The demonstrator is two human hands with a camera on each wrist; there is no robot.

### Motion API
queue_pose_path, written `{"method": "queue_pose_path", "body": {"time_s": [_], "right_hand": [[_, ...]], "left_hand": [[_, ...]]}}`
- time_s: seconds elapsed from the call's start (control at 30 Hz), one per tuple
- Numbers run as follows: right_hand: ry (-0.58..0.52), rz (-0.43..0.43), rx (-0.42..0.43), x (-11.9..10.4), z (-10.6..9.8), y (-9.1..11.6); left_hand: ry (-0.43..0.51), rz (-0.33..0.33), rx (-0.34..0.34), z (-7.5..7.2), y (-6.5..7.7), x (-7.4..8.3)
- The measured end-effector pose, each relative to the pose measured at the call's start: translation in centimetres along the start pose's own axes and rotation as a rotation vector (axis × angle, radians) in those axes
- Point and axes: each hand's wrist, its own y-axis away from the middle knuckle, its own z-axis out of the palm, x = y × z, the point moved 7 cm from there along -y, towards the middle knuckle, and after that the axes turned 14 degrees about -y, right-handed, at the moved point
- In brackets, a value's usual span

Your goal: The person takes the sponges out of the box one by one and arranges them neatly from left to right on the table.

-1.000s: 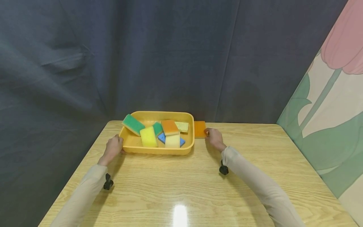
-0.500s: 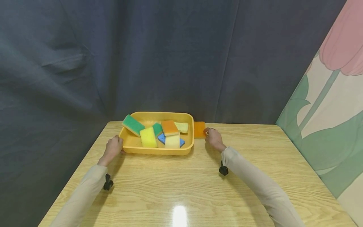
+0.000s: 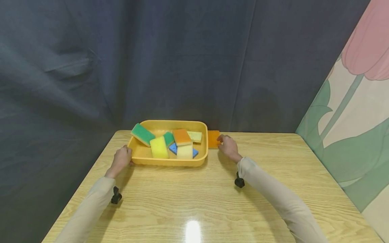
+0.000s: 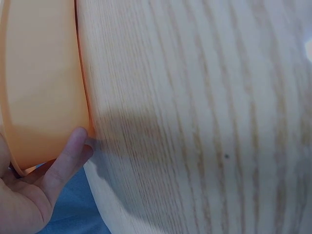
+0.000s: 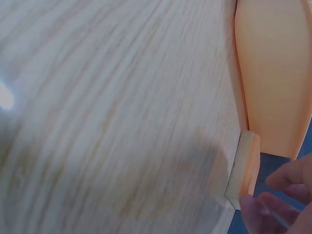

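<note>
A yellow plastic basin [image 3: 170, 162] stands near the table's back edge with several sponges in it: green [image 3: 143, 133], yellow [image 3: 159, 147], blue [image 3: 195, 152] and orange-topped [image 3: 182, 136]. My left hand [image 3: 120, 158] holds the basin's left end; in the left wrist view its fingers [image 4: 68, 156] lie along the wall. Flat on the table, against the basin's right side, is another orange sponge [image 3: 213, 139], pale underneath in the right wrist view. My right hand [image 3: 230, 148] is at this sponge's right edge, fingers loosely bent and parted, not closed round it. Whether a fingertip touches it I cannot tell.
The wooden table [image 3: 170, 202] extends toward me and to the right. Directly behind it hangs a dark blue curtain [image 3: 182, 60]. A wall with a painted tulip [image 3: 364, 57] borders the right side.
My right hand's fingers have shifted slightly left over the orange sponge's edge and spread a little. The left hand and the basin stay where they were.
</note>
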Motion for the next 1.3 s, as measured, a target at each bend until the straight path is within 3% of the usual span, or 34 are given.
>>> {"method": "queue_pose_path", "body": {"time_s": [0.57, 0.93, 1.3], "right_hand": [[-0.076, -0.137, 0.146, -1.8, -0.7, 0.1], [-0.124, -0.160, 0.182, -2.7, -0.6, 0.2], [-0.180, -0.245, 0.219, -4.1, -0.4, 0.6]], "left_hand": [[-0.011, 0.001, 0.012, -0.2, 0.0, 0.1], [0.005, -0.009, -0.005, 0.0, 0.0, -0.1], [-0.004, -0.012, -0.010, 0.0, -0.1, -0.1]]}}
